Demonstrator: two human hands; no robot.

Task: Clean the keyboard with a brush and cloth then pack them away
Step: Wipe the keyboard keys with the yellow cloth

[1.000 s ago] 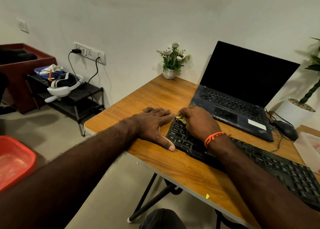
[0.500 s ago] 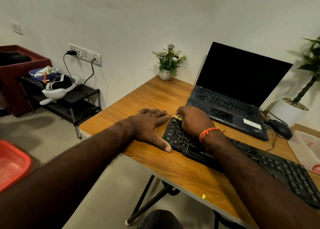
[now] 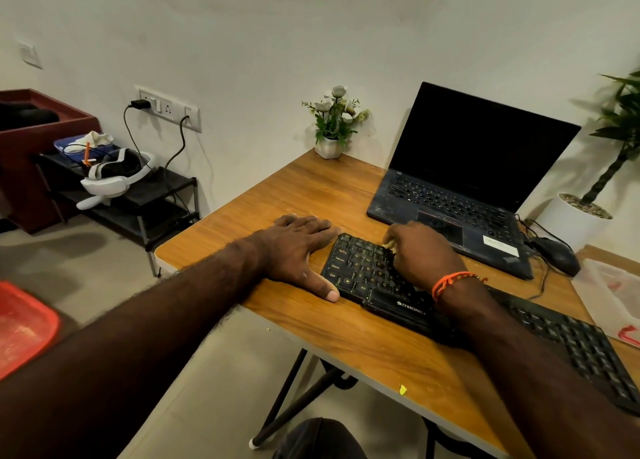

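From the head view, I have my left hand (image 3: 298, 250) flat on the table (image 3: 363, 347), fingers straight, bracing the keyboard (image 3: 367, 275) by its left end, I judge. My right hand (image 3: 422, 254) curls over the keys, pinching something small and pale (image 3: 390, 243), likely the cloth.

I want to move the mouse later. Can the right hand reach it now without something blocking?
Probably yes. The right hand is busy on the keyboard, but only bare table and a cable lie toward the mouse.
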